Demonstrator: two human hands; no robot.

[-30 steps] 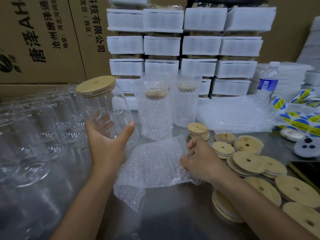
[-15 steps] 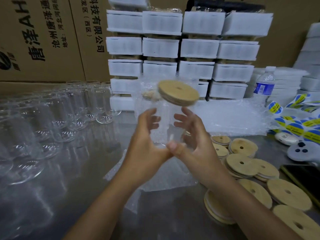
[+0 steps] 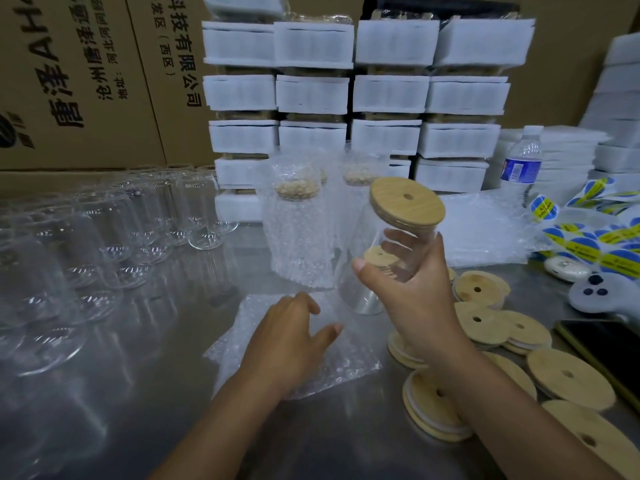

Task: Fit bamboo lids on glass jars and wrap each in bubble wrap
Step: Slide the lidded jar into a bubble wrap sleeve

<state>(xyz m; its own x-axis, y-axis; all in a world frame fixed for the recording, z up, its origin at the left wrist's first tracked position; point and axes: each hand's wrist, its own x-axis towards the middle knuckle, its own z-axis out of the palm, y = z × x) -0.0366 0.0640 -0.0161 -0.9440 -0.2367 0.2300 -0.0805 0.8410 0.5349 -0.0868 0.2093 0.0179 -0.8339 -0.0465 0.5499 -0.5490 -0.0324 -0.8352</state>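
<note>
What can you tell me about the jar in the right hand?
The jar is clear glass, empty as it looks, closed by a round bamboo lid with a small hole. It is tilted, lid up and to the right, base toward the bubble wrap. Only the right hand grips it, round its upper part.

Left carton (image 3: 69, 81) reads 唐泽AH, 沧州唐泽通, 地址:河北河间. Next carton (image 3: 180, 64) reads 科技有限公司 (西区). Bottle label (image 3: 519, 169) and stickers (image 3: 581, 244) are too blurred to read.
</note>
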